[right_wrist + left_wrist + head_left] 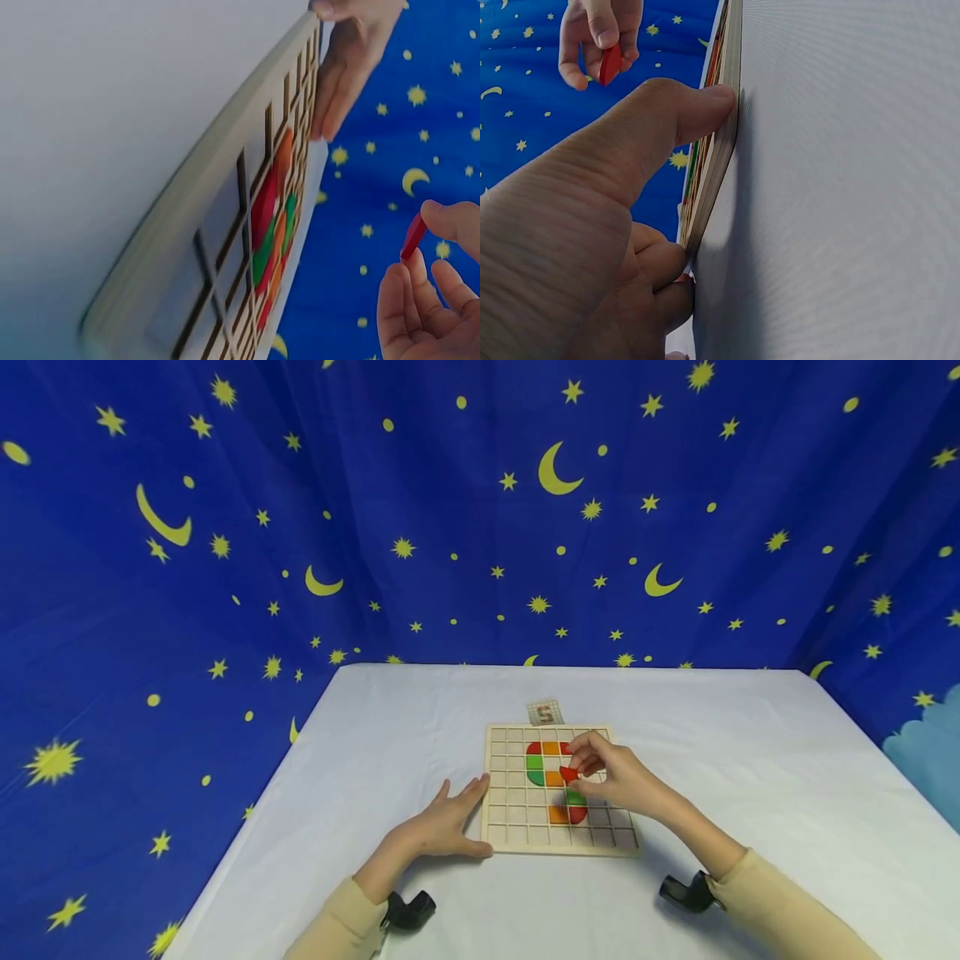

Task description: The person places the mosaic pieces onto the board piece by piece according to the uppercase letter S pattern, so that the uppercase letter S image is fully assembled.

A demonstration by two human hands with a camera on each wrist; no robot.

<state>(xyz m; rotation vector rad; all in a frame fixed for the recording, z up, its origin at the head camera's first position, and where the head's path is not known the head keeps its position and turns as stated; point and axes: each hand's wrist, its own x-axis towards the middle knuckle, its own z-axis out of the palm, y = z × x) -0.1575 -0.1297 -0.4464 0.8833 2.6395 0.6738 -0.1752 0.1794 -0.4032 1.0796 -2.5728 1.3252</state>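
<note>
A wooden grid board (517, 837) lies on the table with red, orange and green tiles in its squares, forming an S-like shape. Its orange tile (558, 815) and red rounded tile (577, 815) sit at the lower end. Over the board, my right hand (626, 781) pinches a red tile (413, 236) between thumb and fingers, raised off the grid. That tile has one rounded side. My left hand (442, 827) rests against the board's left edge, fingers spread, with the thumb (705, 105) touching the frame near the front corner.
Just beyond the board's far edge lies a small card (545, 712) printed with an S pattern on a grid. A white cloth covers the table (405, 710). Behind it hangs a blue curtain (450, 485) with stars and moons. Black wrist devices (411, 912) show by both cuffs.
</note>
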